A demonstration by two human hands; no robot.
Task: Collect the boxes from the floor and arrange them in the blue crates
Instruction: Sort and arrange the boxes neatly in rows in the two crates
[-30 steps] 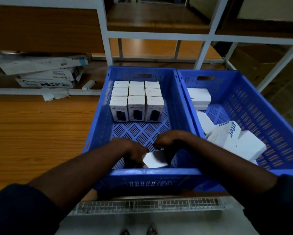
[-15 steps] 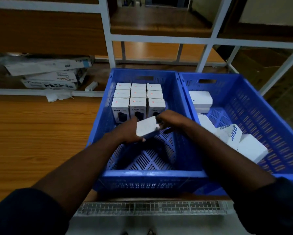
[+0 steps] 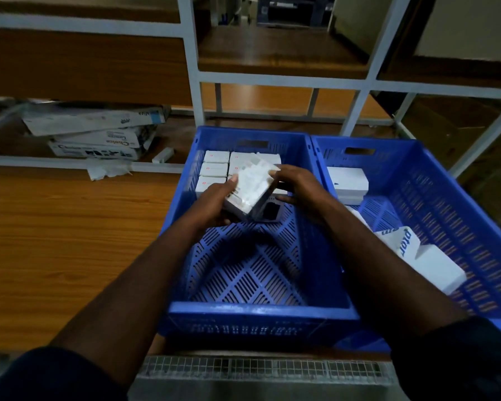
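mesh strip (image 3: 266, 369): lying just in front of the left crate's near rim, running along it.
left sleeve (image 3: 41, 377): dark, coming in at the bottom corner, nearer than the left crate.
right sleeve (image 3: 460, 357): dark, overlapping the near rim of the crate next to the left crate.
left crate (image 3: 261, 311): blue and slotted, sitting on the wooden surface, its near half showing bare slotted floor.
left hand (image 3: 214, 204): reaching into the left crate, fingers curling round the near left side of the white box and gripping it.
white box (image 3: 252, 186): being held tilted in the air inside the left crate, over the near edge of the packed rows. It is blurred and the print is unreadable.
right hand (image 3: 295, 186): reaching in over the left crate's right half, fingertips pinching the white box's far right corner.
packed boxes (image 3: 214, 169): standing in tidy rows against the left crate's far wall, touching each other and partly hidden by the hands.
right crate (image 3: 460, 198): blue, touching the left crate's right wall.
loose boxes (image 3: 434, 267): lying jumbled in the right crate, close to the left crate's wall; one is showing blue lettering.
surface (image 3: 55, 241): wooden, stretching left of the left crate.
crumpled paper (image 3: 104, 172): lying left of the left crate's far corner.
flat cartons (image 3: 98, 134): lying stacked on the shelf, left of and beyond the left crate.
rack frame (image 3: 191, 68): white metal, standing behind the left crate.
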